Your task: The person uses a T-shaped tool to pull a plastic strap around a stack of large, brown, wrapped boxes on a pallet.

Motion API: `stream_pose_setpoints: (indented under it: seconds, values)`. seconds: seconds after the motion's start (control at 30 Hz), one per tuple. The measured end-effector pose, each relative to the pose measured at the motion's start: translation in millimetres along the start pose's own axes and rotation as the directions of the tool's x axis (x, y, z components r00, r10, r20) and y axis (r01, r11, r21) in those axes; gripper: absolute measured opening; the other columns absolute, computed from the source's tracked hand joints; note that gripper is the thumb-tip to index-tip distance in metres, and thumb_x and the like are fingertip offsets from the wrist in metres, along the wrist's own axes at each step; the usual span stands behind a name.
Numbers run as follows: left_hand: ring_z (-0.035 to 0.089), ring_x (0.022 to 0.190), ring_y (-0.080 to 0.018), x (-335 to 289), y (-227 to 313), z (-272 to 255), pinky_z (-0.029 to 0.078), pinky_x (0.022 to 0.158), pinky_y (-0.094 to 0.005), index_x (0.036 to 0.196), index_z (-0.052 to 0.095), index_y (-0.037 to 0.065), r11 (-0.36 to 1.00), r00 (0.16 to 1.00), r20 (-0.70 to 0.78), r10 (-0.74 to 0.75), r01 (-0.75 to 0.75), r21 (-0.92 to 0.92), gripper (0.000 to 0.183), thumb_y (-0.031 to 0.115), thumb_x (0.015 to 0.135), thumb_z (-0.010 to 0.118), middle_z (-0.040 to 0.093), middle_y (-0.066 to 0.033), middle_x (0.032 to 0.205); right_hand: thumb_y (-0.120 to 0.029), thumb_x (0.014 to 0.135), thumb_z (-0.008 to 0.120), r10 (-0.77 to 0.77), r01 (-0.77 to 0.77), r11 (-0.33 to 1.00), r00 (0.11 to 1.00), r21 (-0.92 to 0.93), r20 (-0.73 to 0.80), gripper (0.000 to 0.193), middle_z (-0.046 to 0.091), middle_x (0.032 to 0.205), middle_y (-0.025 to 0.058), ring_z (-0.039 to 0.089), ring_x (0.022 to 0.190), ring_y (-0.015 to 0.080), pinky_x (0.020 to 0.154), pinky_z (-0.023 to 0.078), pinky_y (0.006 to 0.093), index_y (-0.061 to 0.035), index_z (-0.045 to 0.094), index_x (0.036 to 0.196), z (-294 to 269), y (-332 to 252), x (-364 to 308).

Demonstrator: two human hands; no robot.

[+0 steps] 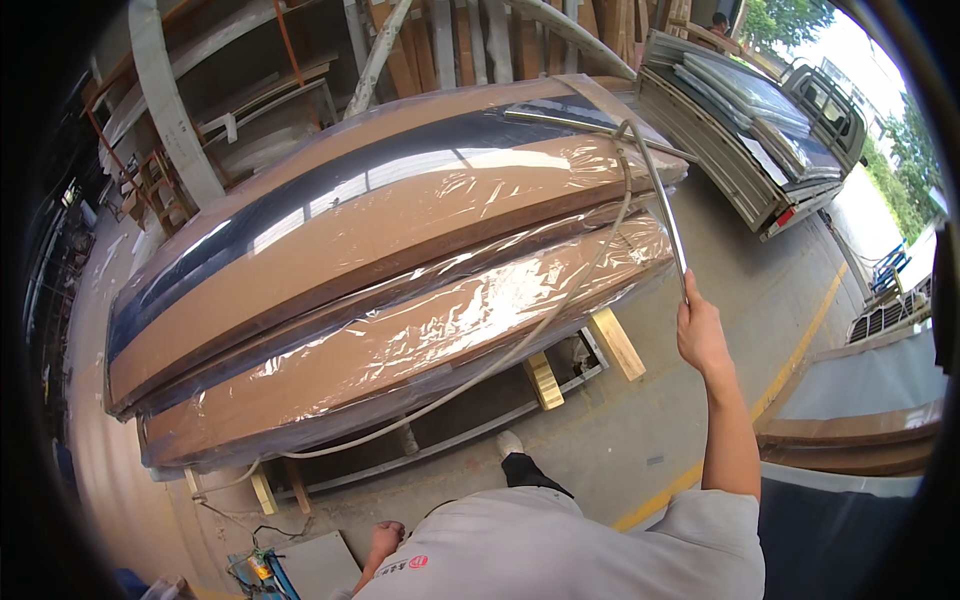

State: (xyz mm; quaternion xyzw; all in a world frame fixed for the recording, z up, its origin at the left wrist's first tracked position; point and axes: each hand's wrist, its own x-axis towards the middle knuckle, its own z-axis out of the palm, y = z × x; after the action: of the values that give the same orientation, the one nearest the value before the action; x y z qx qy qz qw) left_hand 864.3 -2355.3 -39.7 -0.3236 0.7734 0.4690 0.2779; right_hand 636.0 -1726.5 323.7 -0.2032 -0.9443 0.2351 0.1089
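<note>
Curling round the lower end of a bent metal wand (674,225), the fingers of the right hand (701,328) are pressed firmly against it. The left hand (385,538) hangs low beside the grey shirt (520,545), its fingers seemingly folded in; it is too small to tell whether they hold anything. The wand rises to a long crossbar (560,121) over the right end of the upper plastic-wrapped brown package (400,215); whether the bar touches the film is unclear. A pale hose (548,320) droops from near the wand's bend across the lower wrapped package (440,335). Wooden blocks (617,343) jut out beneath the stack. Beyond, a truck (712,130) carries wrapped panels (745,90).
</note>
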Motion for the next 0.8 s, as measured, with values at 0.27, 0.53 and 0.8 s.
stream_pose_setpoints:
  seconds: [0.27,0.53,0.8]
  values:
    - [0.064,0.064,-0.0168,-14.5,-26.8,14.9,0.052,0.063,-0.0364,0.082,0.075,-0.003,0.984,0.991,-0.046,-0.129,0.134,0.117,0.021,0.013,0.082,0.061,0.069,-0.0104,0.069,-0.002,0.095,0.046,-0.053,0.045,0.996,0.994,0.077,0.100,0.061,0.052,0.068,0.0260,0.054,0.057,0.0402,0.057,0.045,0.0419,-0.0051,0.030,0.154,23.0,6.2,-136.1]
    - [0.067,0.073,-0.0245,-0.3,-11.8,20.5,0.054,0.072,-0.0381,0.091,0.077,0.000,0.988,0.998,0.053,-0.026,0.017,0.152,0.025,0.018,0.083,0.061,0.072,-0.0153,0.080,0.002,0.094,0.046,-0.186,0.153,0.973,0.963,0.174,0.193,0.061,0.036,0.061,0.0126,0.035,0.050,0.0181,0.049,0.034,0.0317,-0.0039,0.032,0.154,42.3,-8.3,-193.1]
    - [0.064,0.071,-0.0219,17.8,33.7,17.4,0.051,0.068,-0.0356,0.087,0.075,-0.001,0.995,0.993,0.068,0.098,-0.099,0.008,0.026,0.020,0.079,0.061,0.070,-0.0123,0.075,0.003,0.094,0.048,-0.182,0.154,0.955,0.979,0.254,0.092,0.057,0.047,0.072,0.0111,0.042,0.055,0.0167,0.052,0.037,0.0305,-0.0011,0.038,0.150,51.2,25.3,-191.1]
